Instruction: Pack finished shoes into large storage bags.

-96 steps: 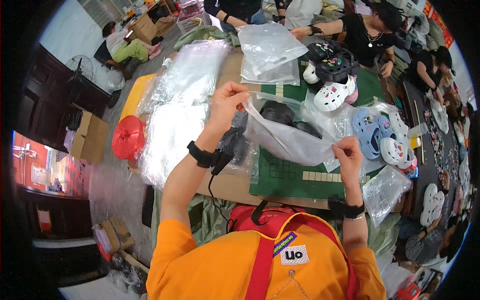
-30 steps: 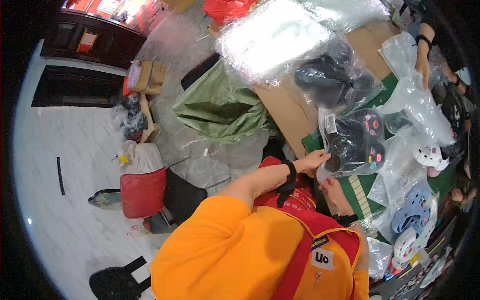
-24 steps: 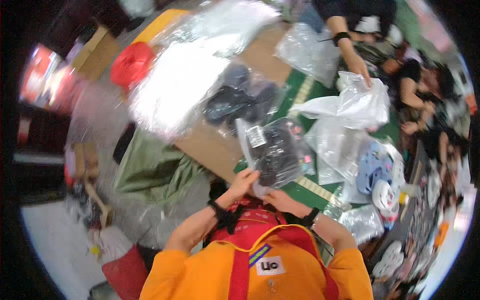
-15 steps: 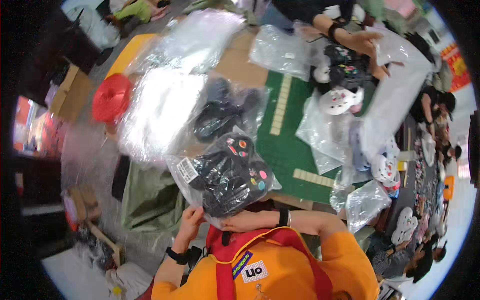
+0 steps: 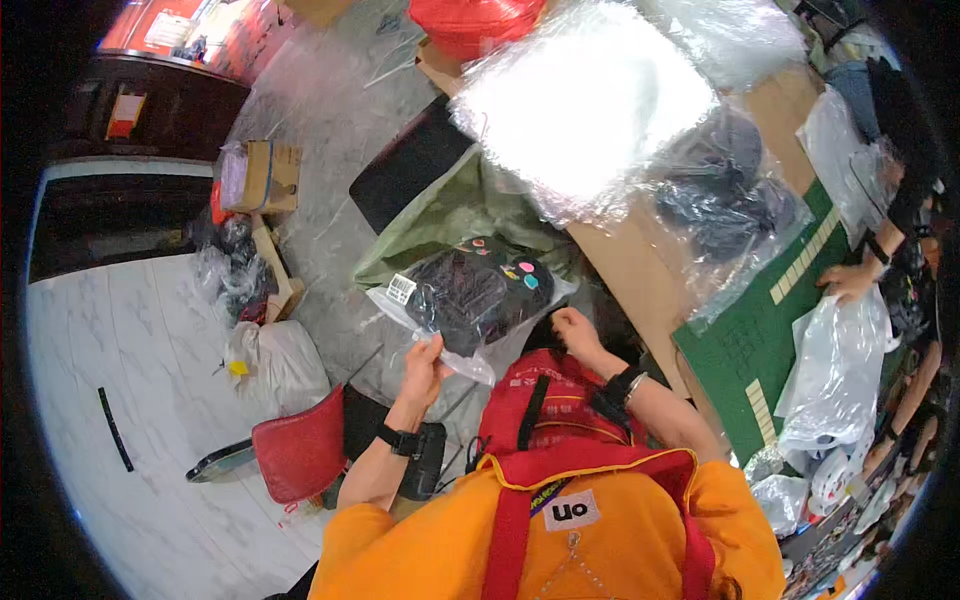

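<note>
My left hand (image 5: 424, 368) pinches the near edge of a clear plastic bag that holds black clogs (image 5: 480, 295) with colourful charms. A white label is on the bag's left corner. The bag hangs over the mouth of an olive-green sack (image 5: 405, 240) standing open below the table edge. Close to the bag's right edge, my right hand (image 5: 578, 335) has its fingers curled; whether they grip the plastic is hard to make out.
Right of the sack stands a table with a brown cardboard top (image 5: 640, 270) and a green mat (image 5: 740, 350). Glaring clear bags (image 5: 590, 110), another bag of dark shoes (image 5: 725, 190) and a red twine roll (image 5: 475, 25) lie there. A co-worker's hand (image 5: 850, 280) rests on plastic at far right. A red seat (image 5: 298, 445) stands at left.
My view has turned left. The bagged clogs have moved from the table's front edge to above the green sack. My right hand has shifted to the bag's right side.
</note>
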`<action>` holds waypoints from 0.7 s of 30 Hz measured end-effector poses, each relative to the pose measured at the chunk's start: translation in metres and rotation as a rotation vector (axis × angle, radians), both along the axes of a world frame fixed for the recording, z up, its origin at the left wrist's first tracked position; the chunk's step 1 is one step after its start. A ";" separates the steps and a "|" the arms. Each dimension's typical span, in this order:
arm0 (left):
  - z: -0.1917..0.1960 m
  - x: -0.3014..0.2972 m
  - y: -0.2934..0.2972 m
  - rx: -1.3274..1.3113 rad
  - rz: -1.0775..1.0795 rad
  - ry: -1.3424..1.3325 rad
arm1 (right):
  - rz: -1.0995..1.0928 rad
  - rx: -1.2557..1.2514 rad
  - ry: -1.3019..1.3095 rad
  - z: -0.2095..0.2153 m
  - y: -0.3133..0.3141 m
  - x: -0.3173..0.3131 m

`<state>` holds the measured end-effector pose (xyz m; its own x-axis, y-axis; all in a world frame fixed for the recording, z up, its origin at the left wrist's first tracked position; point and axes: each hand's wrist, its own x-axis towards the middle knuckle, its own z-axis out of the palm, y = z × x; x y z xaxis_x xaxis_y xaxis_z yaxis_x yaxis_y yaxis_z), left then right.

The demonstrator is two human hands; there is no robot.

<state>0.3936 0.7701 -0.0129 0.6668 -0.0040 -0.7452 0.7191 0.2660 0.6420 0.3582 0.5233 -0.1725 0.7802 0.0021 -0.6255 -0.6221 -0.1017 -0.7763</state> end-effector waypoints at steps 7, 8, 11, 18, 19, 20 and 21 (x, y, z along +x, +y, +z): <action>-0.053 0.044 0.002 -0.072 0.146 0.185 | -0.497 -0.132 0.494 -0.050 0.019 0.062; -0.061 0.049 -0.001 -0.078 0.152 0.212 | -0.562 -0.031 0.584 -0.058 0.018 0.068; -0.111 0.066 -0.009 -0.090 0.205 0.280 | -0.474 0.200 0.480 -0.109 -0.001 0.071; -0.218 0.120 -0.013 -0.100 0.206 0.365 | -0.142 0.575 0.244 0.010 0.004 0.067; -0.236 0.121 -0.016 -0.006 0.227 0.344 | -0.134 0.566 0.244 0.016 0.001 0.058; -0.246 0.122 -0.020 -0.017 0.230 0.346 | -0.202 0.606 0.247 0.019 -0.008 0.049; -0.256 0.122 -0.021 0.076 0.214 0.386 | -0.268 0.649 0.250 0.020 -0.015 0.042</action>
